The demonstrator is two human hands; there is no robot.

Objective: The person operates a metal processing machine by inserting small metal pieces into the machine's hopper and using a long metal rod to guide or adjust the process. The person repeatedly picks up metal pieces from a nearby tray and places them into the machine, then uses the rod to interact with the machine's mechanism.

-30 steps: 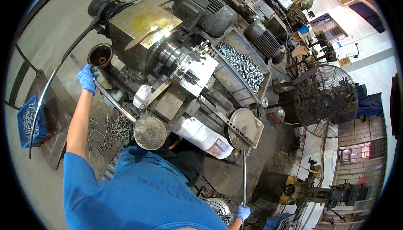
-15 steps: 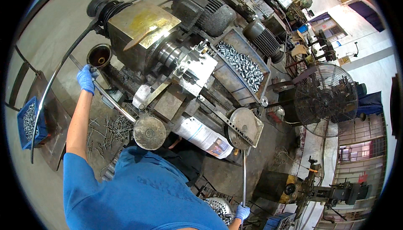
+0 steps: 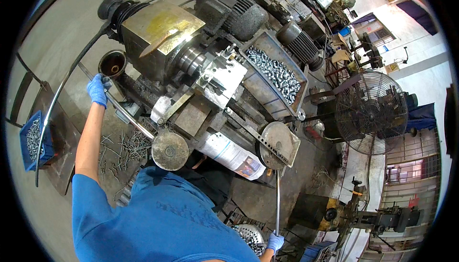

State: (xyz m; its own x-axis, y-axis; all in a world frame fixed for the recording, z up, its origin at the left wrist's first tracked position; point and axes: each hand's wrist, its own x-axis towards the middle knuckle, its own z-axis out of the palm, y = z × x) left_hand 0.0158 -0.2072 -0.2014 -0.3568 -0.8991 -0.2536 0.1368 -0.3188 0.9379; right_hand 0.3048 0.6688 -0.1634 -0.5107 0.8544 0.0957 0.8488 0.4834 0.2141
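Observation:
My left hand (image 3: 97,91), in a blue glove, is closed round a long metal lever (image 3: 128,115) that runs down to a round metal disc (image 3: 170,151). At the lower right my right hand (image 3: 275,241), gloved too, grips a second, thinner steel lever (image 3: 278,200). That one reaches up to another round disc (image 3: 278,140) with a perforated strip across it. Between the two levers sits the lathe-like machine, with its bright spindle chuck (image 3: 192,61) facing a metal tool block (image 3: 222,81).
A grey bin (image 3: 264,91) of shiny metal parts stands beyond the tool block. At the left is a blue crate (image 3: 26,140) of small parts. Metal scraps (image 3: 131,146) lie on the floor. A caged fan (image 3: 372,113) stands right; a metal bowl (image 3: 258,234) of parts is below.

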